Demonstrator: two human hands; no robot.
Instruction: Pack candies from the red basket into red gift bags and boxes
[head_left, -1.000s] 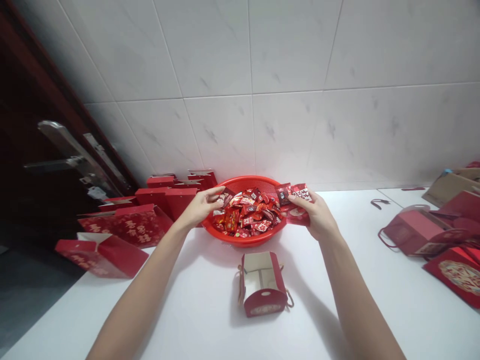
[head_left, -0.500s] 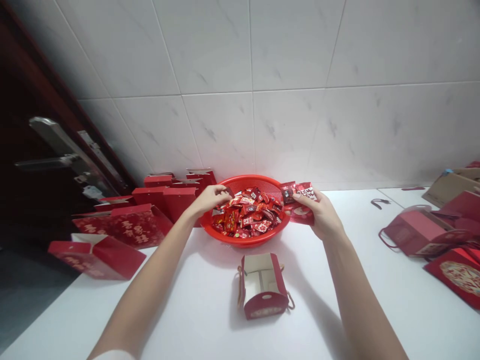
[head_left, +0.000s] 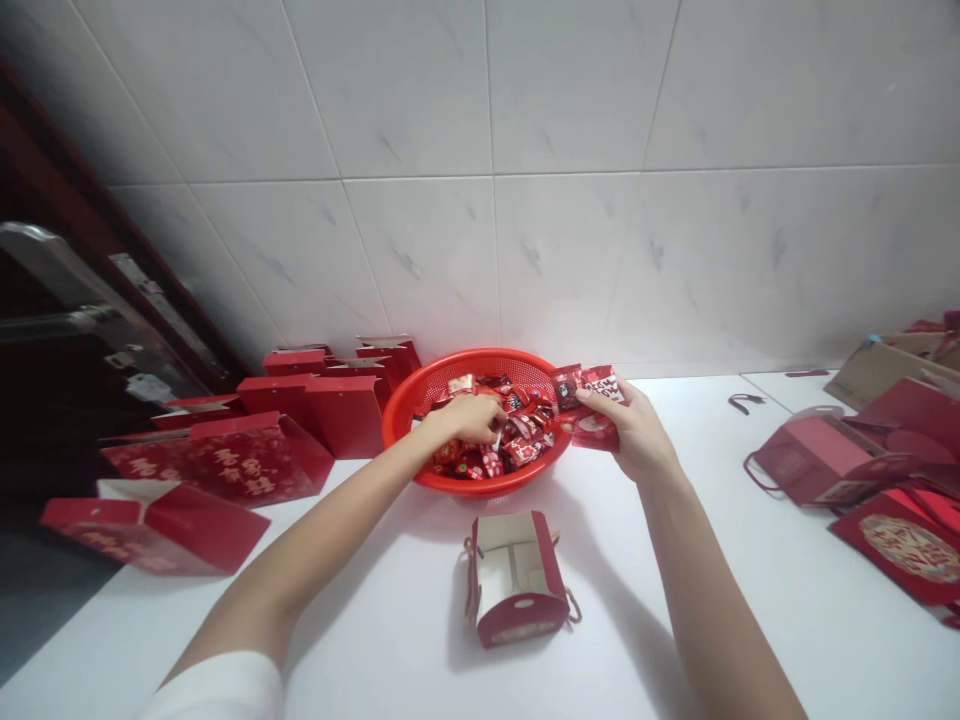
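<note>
The wrapped sweets (head_left: pixel 529 450) lie heaped in a red basket (head_left: pixel 487 489) on the white counter (head_left: pixel 375 640). The left hand (head_left: pixel 477 418) is among them, its fingers curled; whether they pinch one, I cannot tell. The right hand (head_left: pixel 639 432) pinches some red packets (head_left: pixel 589 428) at the basket's right rim. Nearer stands an open box (head_left: pixel 523 622).

Grey-veined white wall tiles (head_left: pixel 420 100) fill twelve o'clock. At nine o'clock stands a dark door (head_left: pixel 67 400) with a metal handle (head_left: pixel 45 325). Toward three o'clock lies a black cable (head_left: pixel 739 398) (its ends too small to make out) and, farther out, a brown cardboard box (head_left: pixel 874 375).
</note>
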